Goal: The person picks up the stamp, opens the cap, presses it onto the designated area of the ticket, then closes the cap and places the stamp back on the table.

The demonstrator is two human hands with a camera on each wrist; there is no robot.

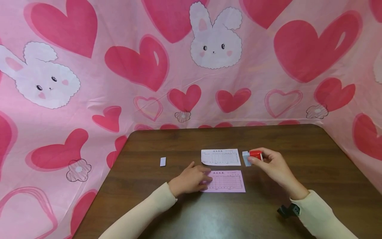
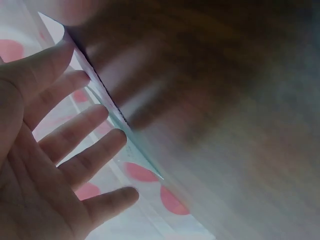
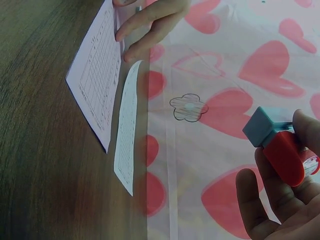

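Right grip [image 1: 276, 167] pinches red-and-blue tool [image 1: 255, 155], perhaps stamp, just beside right end of white slip [image 1: 222, 157]. Left grip [image 1: 191, 178], fingers loosely spread, rests on left end of pink slip [image 1: 228, 182]. Good practice: press slip flat, lightly, so paper should not skid; hold tool square to paper for any contact; mind white slip's curled corner. Small pale block [image 1: 162, 161] well apart, leftward. Counter [image 1: 185, 215]: brown wood-grain, soft sheen. Behind: pink cloth [image 1: 209, 79], hearts, rabbits.
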